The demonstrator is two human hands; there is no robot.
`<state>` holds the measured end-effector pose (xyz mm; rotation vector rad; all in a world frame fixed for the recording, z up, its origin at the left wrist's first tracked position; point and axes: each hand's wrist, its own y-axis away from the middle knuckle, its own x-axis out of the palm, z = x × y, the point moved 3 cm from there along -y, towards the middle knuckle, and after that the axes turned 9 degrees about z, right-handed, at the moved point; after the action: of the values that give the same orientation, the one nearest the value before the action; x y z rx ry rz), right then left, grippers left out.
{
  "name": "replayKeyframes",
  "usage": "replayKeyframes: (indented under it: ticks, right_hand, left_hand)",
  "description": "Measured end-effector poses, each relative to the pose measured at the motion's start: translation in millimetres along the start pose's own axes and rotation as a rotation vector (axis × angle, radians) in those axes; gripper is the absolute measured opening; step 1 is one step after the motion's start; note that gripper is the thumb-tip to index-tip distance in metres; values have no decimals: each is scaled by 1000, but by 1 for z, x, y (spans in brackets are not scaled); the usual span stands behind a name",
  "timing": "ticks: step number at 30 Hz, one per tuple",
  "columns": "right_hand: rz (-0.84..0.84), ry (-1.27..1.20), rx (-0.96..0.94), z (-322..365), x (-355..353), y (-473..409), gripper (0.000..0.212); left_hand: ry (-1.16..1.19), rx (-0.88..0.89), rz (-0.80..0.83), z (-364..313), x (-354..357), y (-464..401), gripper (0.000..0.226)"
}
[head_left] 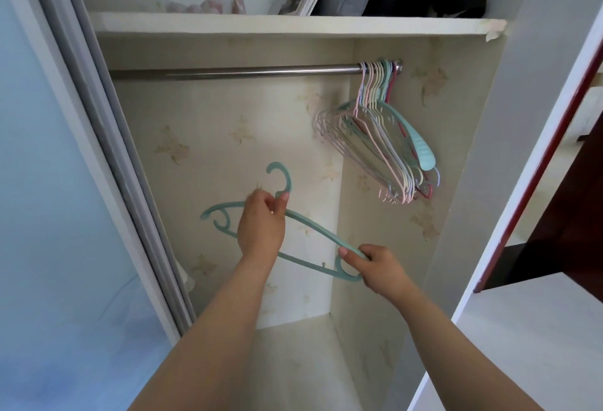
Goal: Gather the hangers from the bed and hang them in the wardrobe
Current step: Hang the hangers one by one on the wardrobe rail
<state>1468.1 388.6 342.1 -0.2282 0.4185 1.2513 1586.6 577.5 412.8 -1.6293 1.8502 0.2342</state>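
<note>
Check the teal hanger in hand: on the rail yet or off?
Off. Both hands, left hand and right hand, hold the teal hanger below the rail; its hook hangs free.

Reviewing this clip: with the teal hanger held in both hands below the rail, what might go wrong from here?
1. The teal hanger is tilted, hook well below the rail; the left hand only pinches its neck, so it may twist once the right hand releases the end.
2. The hung hangers crowd the rail's right end; hooking close beside them could tangle or knock one off.
</note>
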Motion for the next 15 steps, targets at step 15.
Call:
replayKeyframes:
  ticks: [15]
  right_hand:
    - [-181, 23, -77, 36, -11, -5, 49]
  left_hand:
    - [130, 164, 0, -9, -5, -38, 43]
